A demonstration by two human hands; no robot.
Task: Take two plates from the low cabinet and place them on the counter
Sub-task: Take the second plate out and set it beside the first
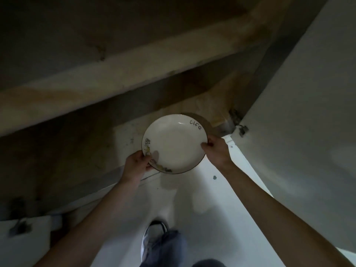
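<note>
Head view — left hand [137, 163] and right hand [216, 149] grip plate [174, 144] rim, opposite sides.

Shallow white plate [174, 145] with a thin dark rim, "life" written by its far edge, little flowers on the near-left. Face up, roughly level, held right at the front edge of the open low cabinet [123, 74].

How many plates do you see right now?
1: a white plate held between the left hand and right hand, at the low cabinet. Another may hide beneath it.
</note>
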